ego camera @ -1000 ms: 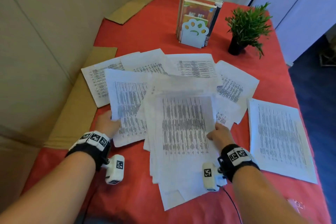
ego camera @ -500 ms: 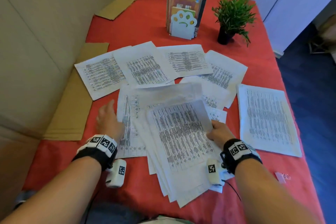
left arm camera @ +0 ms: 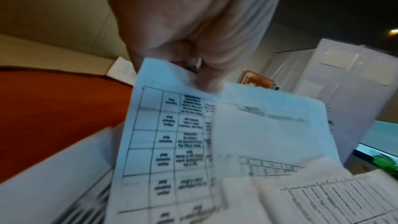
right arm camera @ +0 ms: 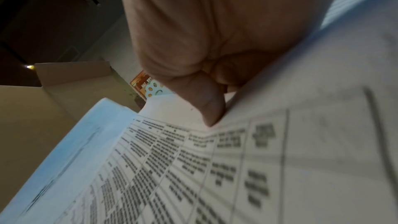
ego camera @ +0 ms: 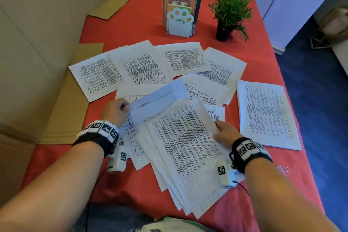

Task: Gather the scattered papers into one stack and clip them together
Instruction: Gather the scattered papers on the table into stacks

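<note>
A loose pile of printed sheets (ego camera: 186, 149) lies fanned out on the red tablecloth in front of me. My right hand (ego camera: 223, 133) grips the pile's right edge, thumb on top (right arm camera: 212, 108). My left hand (ego camera: 117, 109) pinches the corner of one printed sheet (ego camera: 158, 100), lifted and bent over the pile's left side; the left wrist view shows thumb and fingers (left arm camera: 206, 79) closed on that sheet (left arm camera: 172, 134). Several more sheets (ego camera: 143, 66) lie spread beyond the pile, and one separate sheet (ego camera: 267, 115) lies to the right. A small binder clip (ego camera: 284, 168) sits by my right forearm.
A paw-shaped book holder with books (ego camera: 180, 15) and a small potted plant (ego camera: 230, 11) stand at the back of the table. Flat cardboard (ego camera: 71, 103) lies along the left edge, against a cardboard wall. The table's right edge drops to a blue floor.
My left hand went from lying flat on a sheet at the left to pinching that sheet and lifting it over the pile. The right hand kept its hold on the pile.
</note>
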The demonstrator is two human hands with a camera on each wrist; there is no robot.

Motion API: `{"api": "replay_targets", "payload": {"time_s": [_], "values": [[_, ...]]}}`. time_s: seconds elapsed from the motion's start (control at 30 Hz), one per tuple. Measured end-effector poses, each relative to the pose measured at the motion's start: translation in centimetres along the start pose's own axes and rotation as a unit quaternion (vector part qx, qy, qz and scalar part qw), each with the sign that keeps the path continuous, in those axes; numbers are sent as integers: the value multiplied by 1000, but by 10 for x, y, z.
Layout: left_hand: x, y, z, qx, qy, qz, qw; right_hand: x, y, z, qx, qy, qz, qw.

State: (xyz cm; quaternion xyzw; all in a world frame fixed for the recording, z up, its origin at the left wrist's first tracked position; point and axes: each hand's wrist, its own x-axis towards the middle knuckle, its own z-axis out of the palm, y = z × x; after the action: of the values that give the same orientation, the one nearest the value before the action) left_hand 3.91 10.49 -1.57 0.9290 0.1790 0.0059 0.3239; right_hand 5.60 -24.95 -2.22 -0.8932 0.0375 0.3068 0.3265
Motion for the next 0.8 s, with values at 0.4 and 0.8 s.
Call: {"api": "replay_targets", "payload": {"time_s": [0.4, 0.8], "values": [[-37, -11, 13, -10, -218, -163, 962, 9, 9, -1, 94, 133, 55, 985], [-52, -14, 30, -140, -69, -197, 968, 19, -1, 21, 166, 183, 64, 967]]}}
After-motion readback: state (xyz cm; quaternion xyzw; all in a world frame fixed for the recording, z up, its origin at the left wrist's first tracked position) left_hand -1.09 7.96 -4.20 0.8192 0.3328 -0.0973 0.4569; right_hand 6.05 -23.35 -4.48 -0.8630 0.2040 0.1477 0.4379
